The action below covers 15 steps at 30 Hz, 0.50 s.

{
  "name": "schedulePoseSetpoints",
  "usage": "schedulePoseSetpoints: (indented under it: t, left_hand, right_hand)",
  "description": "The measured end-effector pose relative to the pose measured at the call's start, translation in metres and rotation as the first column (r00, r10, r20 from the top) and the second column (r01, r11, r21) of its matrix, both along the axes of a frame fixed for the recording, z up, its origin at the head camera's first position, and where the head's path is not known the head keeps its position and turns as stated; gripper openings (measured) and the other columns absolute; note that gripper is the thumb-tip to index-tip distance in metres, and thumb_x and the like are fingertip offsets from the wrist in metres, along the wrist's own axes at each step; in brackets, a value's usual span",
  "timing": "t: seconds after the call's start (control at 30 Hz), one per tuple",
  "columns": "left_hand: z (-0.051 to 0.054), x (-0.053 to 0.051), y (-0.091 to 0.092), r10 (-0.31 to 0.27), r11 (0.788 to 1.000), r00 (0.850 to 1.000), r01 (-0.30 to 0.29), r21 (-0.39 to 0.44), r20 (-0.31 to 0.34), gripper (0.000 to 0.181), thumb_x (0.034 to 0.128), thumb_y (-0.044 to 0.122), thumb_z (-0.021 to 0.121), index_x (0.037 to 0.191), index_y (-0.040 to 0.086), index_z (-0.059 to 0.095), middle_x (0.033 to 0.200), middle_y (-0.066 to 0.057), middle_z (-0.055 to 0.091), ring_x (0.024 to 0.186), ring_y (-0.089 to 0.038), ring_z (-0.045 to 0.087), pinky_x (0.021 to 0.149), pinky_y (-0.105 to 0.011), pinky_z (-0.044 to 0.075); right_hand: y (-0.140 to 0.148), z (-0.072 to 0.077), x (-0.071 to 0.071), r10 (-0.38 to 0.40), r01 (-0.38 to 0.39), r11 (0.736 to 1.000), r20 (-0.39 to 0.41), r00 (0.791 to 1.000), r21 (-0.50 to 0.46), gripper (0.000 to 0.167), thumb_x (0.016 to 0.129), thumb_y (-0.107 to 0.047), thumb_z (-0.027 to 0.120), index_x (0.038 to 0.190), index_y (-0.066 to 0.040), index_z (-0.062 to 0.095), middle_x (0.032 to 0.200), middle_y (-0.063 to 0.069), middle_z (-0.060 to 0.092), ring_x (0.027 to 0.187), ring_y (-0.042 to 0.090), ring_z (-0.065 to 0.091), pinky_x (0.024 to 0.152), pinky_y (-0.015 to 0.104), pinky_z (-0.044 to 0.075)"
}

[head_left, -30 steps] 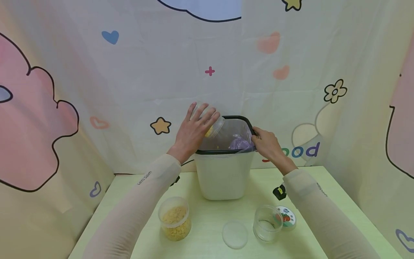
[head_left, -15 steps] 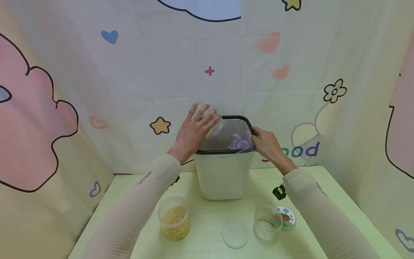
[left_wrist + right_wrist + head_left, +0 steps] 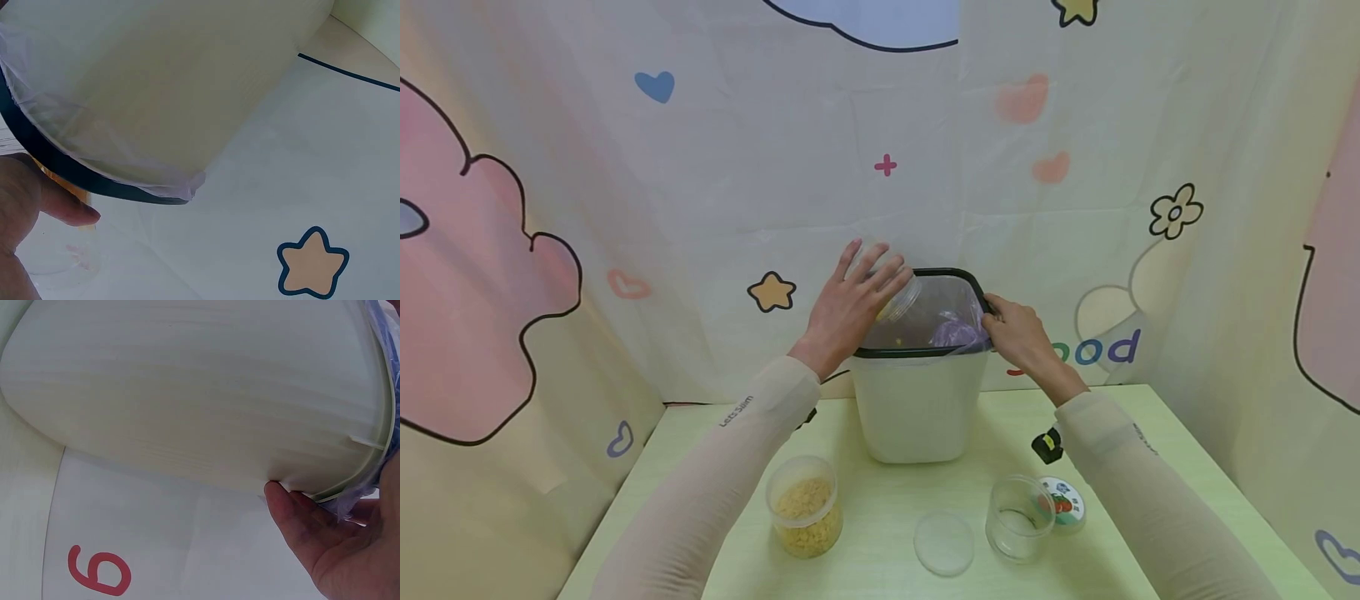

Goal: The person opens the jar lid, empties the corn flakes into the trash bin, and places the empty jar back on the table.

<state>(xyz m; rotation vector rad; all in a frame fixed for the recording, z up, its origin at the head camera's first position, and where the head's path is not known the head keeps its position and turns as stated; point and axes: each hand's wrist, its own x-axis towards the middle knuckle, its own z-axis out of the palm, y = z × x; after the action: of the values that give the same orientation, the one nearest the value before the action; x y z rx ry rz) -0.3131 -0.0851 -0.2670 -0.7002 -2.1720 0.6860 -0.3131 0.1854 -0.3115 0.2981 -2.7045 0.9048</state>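
Observation:
My left hand (image 3: 844, 315) holds a clear plastic jar (image 3: 907, 303) tilted, its mouth over the left side of a white trash bin (image 3: 921, 408). A little yellow stuff shows inside the jar, and a small yellow bit is visible below its mouth. In the left wrist view, the thumb (image 3: 78, 211) lies along the jar, just beyond the bin's dark rim (image 3: 94, 181). With the right hand (image 3: 1021, 335) I grip the bin's right rim, where a purple bag liner (image 3: 957, 331) is bunched. The right wrist view shows those fingers (image 3: 294, 519) against the bin's outer wall.
On the table (image 3: 880, 500), a clear tub (image 3: 808, 525) of yellow crumbs stands front left. A translucent lid (image 3: 943, 543) lies at front centre. To its right stands a clear tub (image 3: 1017, 533), beside a printed lid (image 3: 1066, 505). A patterned curtain (image 3: 820, 183) hangs behind the bin.
Less yellow shows in the tilted jar than a second ago, and a small yellow bit now appears below its mouth. Both hands have stayed nearly in place.

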Motion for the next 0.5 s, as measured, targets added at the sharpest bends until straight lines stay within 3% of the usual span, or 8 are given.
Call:
schedulePoseSetpoints:
  t: [0.23, 0.5]
  left_hand:
    - [0.0017, 0.0011, 0.0000, 0.020, 0.998, 1.000, -0.021, -0.059, -0.016, 0.092, 0.0836, 0.013, 0.076, 0.156, 0.028, 0.022, 0.162, 0.002, 0.026, 0.153, -0.024, 0.015, 0.125, -0.053, -0.003]
    - [0.0036, 0.0010, 0.0003, 0.022, 0.994, 0.999, -0.025, -0.106, -0.032, 0.093, 0.0826, 0.015, 0.077, 0.156, 0.028, 0.022, 0.162, 0.003, 0.025, 0.153, -0.024, 0.014, 0.125, -0.053, -0.003]
  right_hand:
    - [0.0003, -0.0008, -0.0015, -0.001, 0.001, 1.000, -0.003, 1.000, 0.004, 0.053, 0.099, -0.018, 0.038, 0.149, 0.000, 0.038, 0.141, 0.027, 0.052, 0.106, 0.036, 0.057, 0.093, 0.050, 0.046]
    - [-0.0010, -0.0011, 0.0005, 0.001, -0.002, 1.000, -0.017, 1.000, -0.016, 0.056, 0.097, -0.020, 0.036, 0.148, 0.001, 0.039, 0.136, 0.026, 0.056, 0.096, 0.033, 0.057, 0.082, 0.043, 0.046]
